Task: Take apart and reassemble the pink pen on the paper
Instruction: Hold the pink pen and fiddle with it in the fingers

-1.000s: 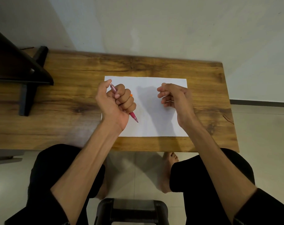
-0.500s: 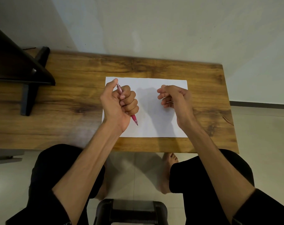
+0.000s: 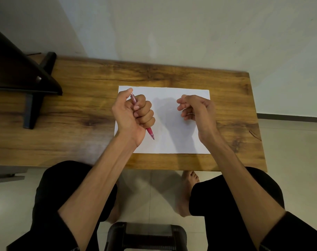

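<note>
Wood-grain surface point(image 3: 172, 77) against a pale wall carries white paper point(image 3: 172, 142). Left hand point(image 3: 132, 115) fists pink pen point(image 3: 150, 132); right hand point(image 3: 195, 110) fingers curled, contents hidden.

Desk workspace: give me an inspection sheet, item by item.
Surface: wooden desk, bare grain around the sheet.
Job's things: white paper lying flat at the desk's middle; pink pen in one piece as far as can be seen, tip pointing down toward the paper.
Clutter: dark stand at the desk's left end.
Grippers: left hand fisted around the pen, thumb at its top end; right hand loosely curled above the paper; whether it holds anything cannot be told.
Cables: thin dark line at the desk's far left corner, too small to identify.
Surroundings: pale wall behind, tiled floor, dark stool below, bare foot under the desk.
</note>
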